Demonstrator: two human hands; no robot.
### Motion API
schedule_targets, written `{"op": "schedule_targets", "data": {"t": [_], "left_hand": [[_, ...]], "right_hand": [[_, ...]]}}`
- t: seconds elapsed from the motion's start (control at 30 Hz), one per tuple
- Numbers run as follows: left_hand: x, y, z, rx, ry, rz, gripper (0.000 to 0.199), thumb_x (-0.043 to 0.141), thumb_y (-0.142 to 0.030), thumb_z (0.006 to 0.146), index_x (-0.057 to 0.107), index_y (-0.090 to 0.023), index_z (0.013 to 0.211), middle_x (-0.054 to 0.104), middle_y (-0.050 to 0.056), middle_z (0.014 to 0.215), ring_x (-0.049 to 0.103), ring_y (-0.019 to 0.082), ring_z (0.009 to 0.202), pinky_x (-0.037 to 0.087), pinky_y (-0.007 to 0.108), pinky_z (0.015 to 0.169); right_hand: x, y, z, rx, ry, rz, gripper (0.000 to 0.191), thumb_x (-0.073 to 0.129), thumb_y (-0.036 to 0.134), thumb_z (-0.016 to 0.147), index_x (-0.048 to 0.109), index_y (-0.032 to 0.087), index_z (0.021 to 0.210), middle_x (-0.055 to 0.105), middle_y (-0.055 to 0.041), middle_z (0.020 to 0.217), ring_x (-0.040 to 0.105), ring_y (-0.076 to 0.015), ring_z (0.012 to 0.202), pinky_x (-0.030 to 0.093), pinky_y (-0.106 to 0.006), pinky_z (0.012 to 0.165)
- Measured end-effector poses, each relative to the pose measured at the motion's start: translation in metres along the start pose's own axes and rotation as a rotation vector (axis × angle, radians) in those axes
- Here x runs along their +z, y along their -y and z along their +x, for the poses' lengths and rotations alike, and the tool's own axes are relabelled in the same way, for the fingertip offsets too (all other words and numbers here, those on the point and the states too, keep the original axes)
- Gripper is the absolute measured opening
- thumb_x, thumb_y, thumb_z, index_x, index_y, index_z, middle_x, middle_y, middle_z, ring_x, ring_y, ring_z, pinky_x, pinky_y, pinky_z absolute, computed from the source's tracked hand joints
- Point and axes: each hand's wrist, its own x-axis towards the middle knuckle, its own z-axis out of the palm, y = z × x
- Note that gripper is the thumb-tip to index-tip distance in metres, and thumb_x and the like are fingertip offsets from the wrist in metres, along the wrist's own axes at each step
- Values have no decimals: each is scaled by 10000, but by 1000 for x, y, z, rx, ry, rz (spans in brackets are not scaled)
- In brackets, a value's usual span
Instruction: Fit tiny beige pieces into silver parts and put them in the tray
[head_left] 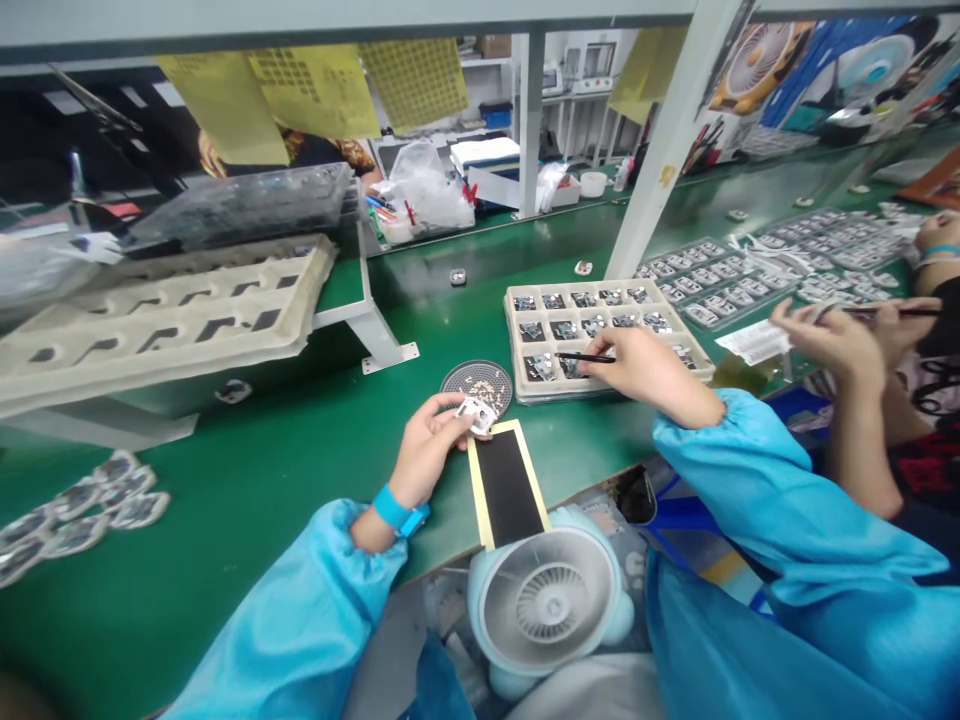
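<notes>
Between the thumb and fingers of my left hand (426, 447) is a small white plastic housing (477, 414), held over the edge of a round dark dish (454, 379) with many tiny pale pieces in it. My right hand (637, 368) pinches a thin black pen-like tool (574, 357). Its tip points into the front row of a cream compartment tray (514, 318), whose pockets hold small dark and metallic parts. My fingers partly cover the front pockets. Below the dish lies a black pad with a yellow border (510, 480).
A small fan (551, 600) stands at the bench's near edge. At left are a raised cream tray (150, 325) and several white housings (112, 495). A co-worker's hands (847, 345) are at right, near clear trays of parts (705, 280). A slanted white post (660, 150) rises behind the compartment tray.
</notes>
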Motion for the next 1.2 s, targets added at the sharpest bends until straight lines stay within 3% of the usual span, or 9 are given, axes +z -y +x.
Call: {"op": "schedule_targets", "data": {"t": [0.1, 0.2, 0.33, 0.47, 0.63, 0.73, 0.87, 1.2], "left_hand": [[10, 2, 1, -17, 18, -112, 512, 872, -270, 683, 512, -191, 1039, 762, 36, 846, 748, 198, 734, 479, 218, 567], [16, 4, -1, 2, 71, -92, 577, 884, -277, 688, 531, -187, 1135, 757, 39, 871, 765, 217, 773, 505, 212, 560], [16, 6, -7, -51, 135, 22, 460, 829, -374, 776, 673, -119, 1126, 755, 85, 831, 736, 184, 649, 378, 171, 407], [15, 5, -10, -76, 113, 48, 413, 816, -418, 790, 731, -99, 1039, 747, 88, 734, 676, 145, 542, 323, 176, 386], [14, 4, -9, -52, 72, 22, 464, 690, -506, 881, 769, -106, 1103, 741, 94, 685, 640, 143, 541, 362, 209, 436], [11, 5, -8, -30, 69, -9, 471, 695, -501, 871, 782, -113, 1123, 746, 97, 756, 627, 145, 592, 380, 222, 473], [7, 6, -8, 22, 39, 50, 455, 713, -495, 860, 798, -129, 1115, 700, 55, 726, 474, 89, 531, 368, 223, 501], [11, 1, -13, 115, 30, 142, 418, 714, -484, 867, 803, -150, 1101, 736, 55, 741, 499, 106, 534, 396, 236, 518]], "right_hand": [[4, -8, -2, -51, -1, 179, 174, 794, 361, 778, 725, 225, 864, 763, -28, 861, 683, -227, 766, 468, -321, 658], [5, -9, -9, -67, -75, 263, 242, 770, 375, 809, 762, 226, 1000, 782, -47, 954, 706, -251, 851, 506, -349, 732], [0, 10, -30, -24, -167, 341, 254, 758, 431, 827, 792, 226, 973, 786, -60, 943, 700, -249, 833, 508, -358, 745], [11, 39, -54, 42, 46, 544, 342, 783, 538, 780, 765, 197, 810, 738, -39, 749, 629, -197, 655, 459, -319, 616], [41, 63, -61, 2, 251, 832, 354, 747, 522, 824, 721, 175, 760, 687, -10, 714, 586, -152, 650, 437, -282, 618], [51, 72, -59, -27, 292, 883, 331, 746, 494, 829, 725, 169, 767, 691, -11, 723, 588, -148, 662, 438, -276, 627], [58, 78, -57, -37, 321, 858, 314, 743, 476, 838, 745, 167, 780, 703, -15, 729, 596, -146, 669, 433, -269, 632], [68, 72, -55, 6, 352, 877, 363, 723, 517, 853, 747, 166, 766, 690, -5, 718, 554, -124, 641, 394, -250, 600]]}}
